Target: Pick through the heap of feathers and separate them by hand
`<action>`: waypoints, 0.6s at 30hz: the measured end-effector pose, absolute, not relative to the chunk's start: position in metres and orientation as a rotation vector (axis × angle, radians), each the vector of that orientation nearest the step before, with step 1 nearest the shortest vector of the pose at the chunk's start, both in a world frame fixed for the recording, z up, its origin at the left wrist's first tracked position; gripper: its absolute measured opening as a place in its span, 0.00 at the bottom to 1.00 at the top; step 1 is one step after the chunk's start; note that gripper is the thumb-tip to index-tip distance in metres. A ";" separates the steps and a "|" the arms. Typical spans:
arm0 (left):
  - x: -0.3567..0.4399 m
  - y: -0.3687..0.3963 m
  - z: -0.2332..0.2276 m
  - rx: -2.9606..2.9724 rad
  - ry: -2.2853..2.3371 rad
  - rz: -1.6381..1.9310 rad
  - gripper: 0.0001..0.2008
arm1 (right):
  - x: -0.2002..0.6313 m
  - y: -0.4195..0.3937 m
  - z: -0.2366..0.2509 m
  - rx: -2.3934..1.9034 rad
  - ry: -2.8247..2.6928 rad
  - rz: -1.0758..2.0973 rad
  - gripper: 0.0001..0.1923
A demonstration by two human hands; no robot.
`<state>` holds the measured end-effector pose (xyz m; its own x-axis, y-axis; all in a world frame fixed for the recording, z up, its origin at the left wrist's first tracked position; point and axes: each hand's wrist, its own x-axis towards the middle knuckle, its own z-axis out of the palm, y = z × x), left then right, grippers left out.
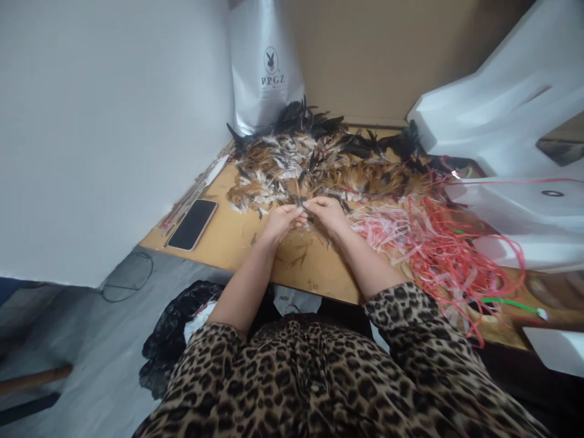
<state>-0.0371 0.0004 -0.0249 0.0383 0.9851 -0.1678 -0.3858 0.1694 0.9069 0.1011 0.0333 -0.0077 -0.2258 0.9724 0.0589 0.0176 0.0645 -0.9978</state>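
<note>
Both hands, the left hand [283, 220] and right hand [325, 213], are pinched nearly closed on small feathers [302, 208] between them, the feather heap [319, 164] just beyond.

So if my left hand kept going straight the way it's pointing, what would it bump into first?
Your left hand points inward at your right hand, almost touching around the small feather bundle, so it would meet that first. Depth is hard to judge.

Leopard-print top [319, 377], short sleeves, bare forearms
</note>
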 end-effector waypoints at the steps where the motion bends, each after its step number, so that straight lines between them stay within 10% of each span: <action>1: -0.037 0.001 -0.025 0.785 0.997 1.266 0.08 | 0.103 0.035 -0.009 -1.074 -1.429 1.304 0.15; 18: -0.044 0.009 -0.027 0.525 1.042 1.519 0.02 | 0.107 0.034 -0.007 -1.438 -2.412 0.292 0.11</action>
